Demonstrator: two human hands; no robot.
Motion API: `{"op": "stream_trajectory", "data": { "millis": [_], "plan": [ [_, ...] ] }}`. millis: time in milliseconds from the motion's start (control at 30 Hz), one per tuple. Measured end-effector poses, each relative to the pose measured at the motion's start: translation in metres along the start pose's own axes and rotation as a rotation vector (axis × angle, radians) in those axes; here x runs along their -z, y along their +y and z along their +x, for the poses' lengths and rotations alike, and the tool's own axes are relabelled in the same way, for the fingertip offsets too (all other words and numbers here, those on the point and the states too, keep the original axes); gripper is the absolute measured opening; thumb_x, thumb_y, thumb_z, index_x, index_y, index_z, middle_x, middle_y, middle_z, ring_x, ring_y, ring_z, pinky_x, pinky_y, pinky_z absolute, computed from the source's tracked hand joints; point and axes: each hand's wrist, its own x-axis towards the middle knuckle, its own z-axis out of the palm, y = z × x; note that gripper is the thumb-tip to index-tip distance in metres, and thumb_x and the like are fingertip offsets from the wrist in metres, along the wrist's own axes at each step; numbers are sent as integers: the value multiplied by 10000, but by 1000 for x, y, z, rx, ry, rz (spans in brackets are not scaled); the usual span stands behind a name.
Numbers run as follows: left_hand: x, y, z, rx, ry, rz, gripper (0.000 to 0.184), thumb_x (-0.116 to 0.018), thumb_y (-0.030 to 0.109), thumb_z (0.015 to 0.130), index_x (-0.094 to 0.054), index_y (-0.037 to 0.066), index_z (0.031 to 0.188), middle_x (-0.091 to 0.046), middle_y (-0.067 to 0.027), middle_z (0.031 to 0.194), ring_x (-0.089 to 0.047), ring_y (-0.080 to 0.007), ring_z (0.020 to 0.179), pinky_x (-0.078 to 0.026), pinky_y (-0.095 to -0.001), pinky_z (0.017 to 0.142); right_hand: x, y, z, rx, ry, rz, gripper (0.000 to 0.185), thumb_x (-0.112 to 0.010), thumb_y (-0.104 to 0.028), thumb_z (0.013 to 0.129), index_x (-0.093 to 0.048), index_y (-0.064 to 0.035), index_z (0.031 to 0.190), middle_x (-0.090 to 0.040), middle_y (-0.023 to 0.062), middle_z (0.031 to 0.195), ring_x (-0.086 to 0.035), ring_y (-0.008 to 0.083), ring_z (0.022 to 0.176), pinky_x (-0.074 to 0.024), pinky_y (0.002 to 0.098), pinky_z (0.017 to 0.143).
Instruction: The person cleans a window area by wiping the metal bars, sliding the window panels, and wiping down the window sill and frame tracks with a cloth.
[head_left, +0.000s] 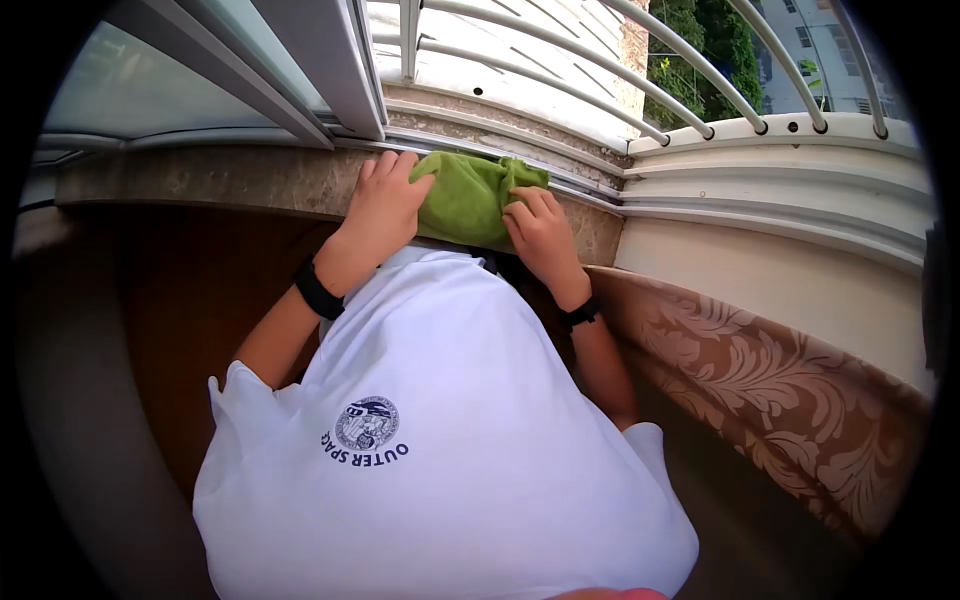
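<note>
A green cloth lies bunched on the stone window sill, against the metal window track. At its left end, my left hand grips the cloth with bent fingers, the thumb lying over it. My right hand holds the right end, its fingertips curled into the folds. Both wrists wear black bands. The underside of the cloth and the sill beneath it are hidden.
Sliding window frames stand at the left. White curved bars close off the outside, with trees and a building beyond. A patterned brown curtain hangs along the right wall.
</note>
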Motion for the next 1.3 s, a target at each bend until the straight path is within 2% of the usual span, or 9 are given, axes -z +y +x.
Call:
{"op": "stream_trajectory", "data": {
  "millis": [133, 333, 600, 800, 900, 1033, 1167, 1233, 1300],
  "plan": [
    [-41, -23, -29, 83, -70, -126, 314, -624, 47, 908, -727, 73, 1204, -622, -118, 1204, -588, -330, 1141, -465, -469, 969, -21, -6, -27, -168, -39, 176, 131, -713, -70, 907, -686, -27, 1027, -683, 138, 1108, -643, 346, 1054, -537, 434, 894],
    [-57, -23, -28, 71, 13, -80, 328, -613, 55, 927, -696, 76, 1244, -618, -133, 1253, -597, -357, 1141, -490, -469, 958, -34, -11, -22, -359, 65, -30, 269, -722, -113, 919, -691, -28, 1172, -651, 164, 1171, -622, 374, 1084, -524, 454, 919],
    [-69, -16, -43, 49, 15, -25, 460, -650, 113, 898, -600, 30, 1348, -517, -278, 1483, -479, -433, 1417, -401, -501, 1198, -31, -29, -46, -371, 12, -66, 379, -695, -132, 958, -652, -6, 1313, -588, 252, 1394, -564, 445, 1271, -479, 486, 1078],
    [-64, -41, -40, -1, -12, -28, 454, -624, 149, 967, -583, 50, 1408, -448, -223, 1595, -424, -390, 1488, -352, -509, 1228, -37, -28, -36, -362, -18, -100, 433, -676, -158, 959, -618, 37, 1342, -541, 287, 1454, -524, 467, 1325, -459, 504, 1110],
    [-55, -60, -39, -86, 6, 237, 486, -632, 99, 934, -588, 72, 1417, -410, -195, 1633, -388, -354, 1519, -310, -506, 1251, -45, -29, -29, -323, -51, -52, 461, -665, -166, 973, -595, 46, 1376, -496, 306, 1511, -473, 497, 1390, -424, 523, 1151],
    [-52, -43, -47, 152, -184, 145, 620, -626, 13, 854, -575, 78, 1468, -466, -217, 1544, -444, -386, 1450, -358, -493, 1214, -40, -35, -49, -293, -110, 10, 479, -651, -157, 988, -578, 12, 1430, -440, 308, 1573, -428, 512, 1446, -375, 553, 1195],
    [-66, -29, -53, 99, -15, 15, 550, -634, 89, 932, -559, 22, 1473, -477, -263, 1499, -453, -428, 1425, -442, -472, 1151, -39, -23, -80, -380, -87, 19, 469, -639, -152, 1005, -574, -19, 1450, -431, 295, 1593, -399, 486, 1484, -352, 542, 1216],
    [-70, -24, -49, 67, -55, -23, 604, -634, 192, 985, -474, -4, 1533, -372, -289, 1596, -348, -448, 1508, -364, -501, 1213, -28, -11, -80, -471, -75, 11, 467, -619, -155, 1026, -562, -31, 1473, -419, 286, 1610, -378, 469, 1506, -337, 517, 1231],
    [-75, -17, -43, 23, -39, -28, 660, -633, 232, 995, -419, -3, 1573, -302, -295, 1649, -275, -452, 1553, -303, -523, 1249, -37, -4, -69, -492, -20, -77, 471, -622, -213, 1019, -575, 23, 1424, -451, 334, 1555, -421, 515, 1450, -352, 567, 1206]
  ]
}}
